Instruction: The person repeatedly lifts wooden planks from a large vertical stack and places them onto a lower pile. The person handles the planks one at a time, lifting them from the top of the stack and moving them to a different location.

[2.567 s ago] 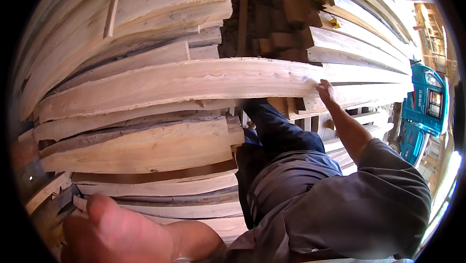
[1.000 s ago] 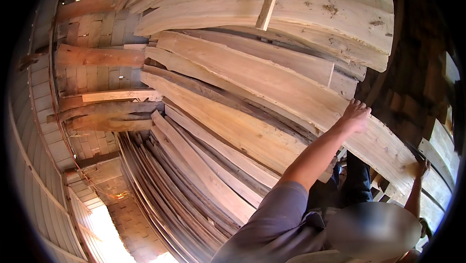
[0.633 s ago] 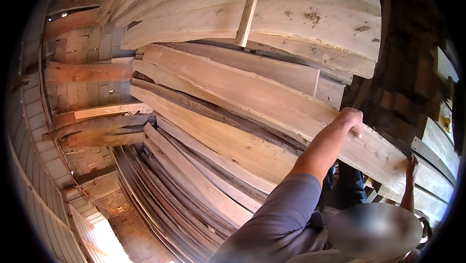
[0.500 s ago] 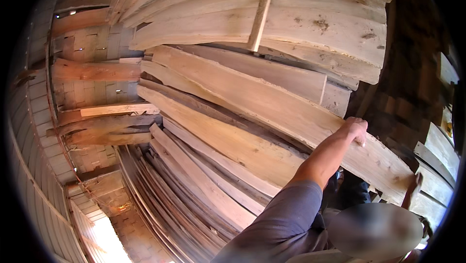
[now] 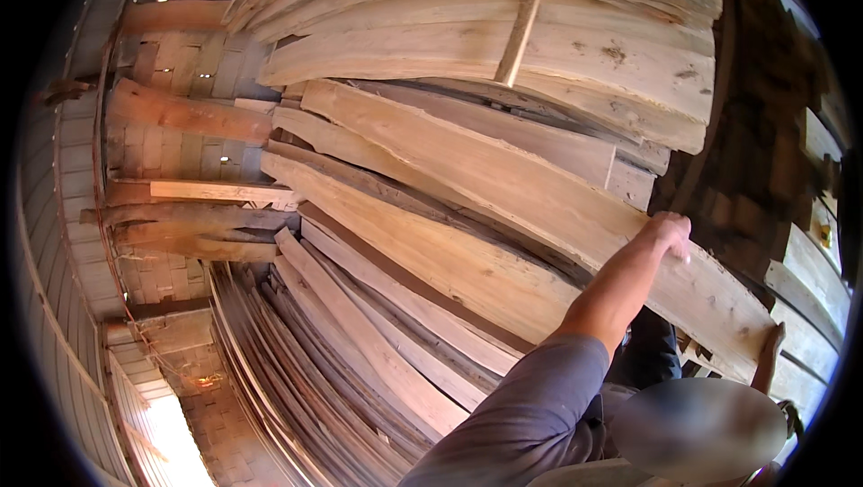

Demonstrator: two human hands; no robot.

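A long pale rough-sawn plank [image 5: 503, 163] runs from the upper middle down to the lower right. My left hand [image 5: 670, 234], on an outstretched arm in a grey sleeve, grips its far edge, fingers curled over it. At its near right end, my right hand [image 5: 773, 340] is closed on the edge; the plank partly hides its fingers. Just left of this plank lies a yellowish board [image 5: 431, 240], apart from both hands. Between my arms dark trousers [image 5: 654, 349] show under the plank, above a blurred patch.
A tall stack of wide boards [image 5: 620, 56], with a thin upright stick [image 5: 520, 38] against it, stands at the far side. Many narrow boards [image 5: 297, 361] lean at lower left. Behind is a brick wall [image 5: 171, 141] with slanted timbers. More pale planks [image 5: 814, 267] lie at the right.
The view has shifted and turned slightly. Both hands keep the same hold on the plank, and my left hand appears slightly farther right in the picture.
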